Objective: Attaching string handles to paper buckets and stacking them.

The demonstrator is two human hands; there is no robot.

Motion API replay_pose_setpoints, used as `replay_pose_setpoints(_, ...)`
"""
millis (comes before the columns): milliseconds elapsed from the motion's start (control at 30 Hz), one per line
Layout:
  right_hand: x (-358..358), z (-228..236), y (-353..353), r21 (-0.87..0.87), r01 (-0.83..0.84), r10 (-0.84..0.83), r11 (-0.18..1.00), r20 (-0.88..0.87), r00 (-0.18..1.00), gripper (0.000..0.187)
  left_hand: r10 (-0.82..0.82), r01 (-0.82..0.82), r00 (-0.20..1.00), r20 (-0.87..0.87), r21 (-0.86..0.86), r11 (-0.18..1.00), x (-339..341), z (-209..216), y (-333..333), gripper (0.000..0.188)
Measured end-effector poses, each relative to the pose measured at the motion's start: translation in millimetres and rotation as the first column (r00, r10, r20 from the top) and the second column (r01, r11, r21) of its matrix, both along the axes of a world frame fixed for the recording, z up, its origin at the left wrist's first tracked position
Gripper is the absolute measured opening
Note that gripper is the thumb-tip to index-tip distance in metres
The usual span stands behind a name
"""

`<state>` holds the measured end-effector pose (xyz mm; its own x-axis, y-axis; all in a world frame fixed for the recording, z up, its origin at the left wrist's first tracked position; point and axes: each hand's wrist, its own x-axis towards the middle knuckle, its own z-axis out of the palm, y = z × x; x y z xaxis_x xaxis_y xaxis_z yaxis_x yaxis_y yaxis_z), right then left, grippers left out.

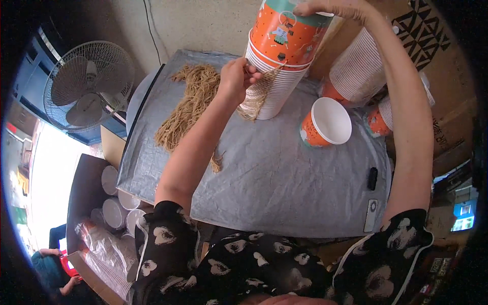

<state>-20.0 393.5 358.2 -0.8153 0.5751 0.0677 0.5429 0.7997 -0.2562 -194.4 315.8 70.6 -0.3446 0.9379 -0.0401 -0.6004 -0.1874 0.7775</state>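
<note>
A tall stack of white-rimmed paper tubs (278, 86) stands at the far side of the grey-covered table, topped by an orange and green printed paper tub (287, 38). My right hand (330, 7) reaches over from the right and grips this top tub near its upper end, with the thumb on its side. Beside the stack, my left hand (240, 79) has its fingers curled around some tan twine (262, 99), which hangs loosely against the tubs. Left of them lies a heap of the same twine (190, 109). A single orange paper tub (329, 124) rests tilted to the right.
Wrapped tub stacks (358, 66) lean by a cardboard box (432, 38) at the right. A black object (372, 179) lies near the table's (284, 188) right edge. At the left are a fan (89, 86), a carton (84, 193) of tubs and, farther off, another person (48, 274).
</note>
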Motion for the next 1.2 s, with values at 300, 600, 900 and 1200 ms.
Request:
replay_pose_setpoints(300,3,-13,-8,-0.035,-0.037,0.034,0.999,-0.068,0.997,0.093,0.021,-0.021,1.000,0.007,-0.021,1.000,-4,-3,0,0.018)
replay_pose_setpoints(600,2,-29,0,-0.112,-0.038,0.023,0.993,-0.135,0.991,0.096,-0.024,0.029,0.989,0.145,-0.029,0.999,-39,-5,13,0.020)
replay_pose_setpoints(900,20,-54,33,-0.006,-0.039,0.037,0.999,-0.195,0.980,0.099,0.094,-0.139,0.971,-0.219,-0.198,0.970,-40,19,47,0.020)
replay_pose_setpoints(1200,9,-42,7,-0.186,-0.058,0.015,0.981,-0.228,0.974,0.108,-0.195,0.207,0.977,0.081,-0.195,0.959,-55,19,73,0.048)
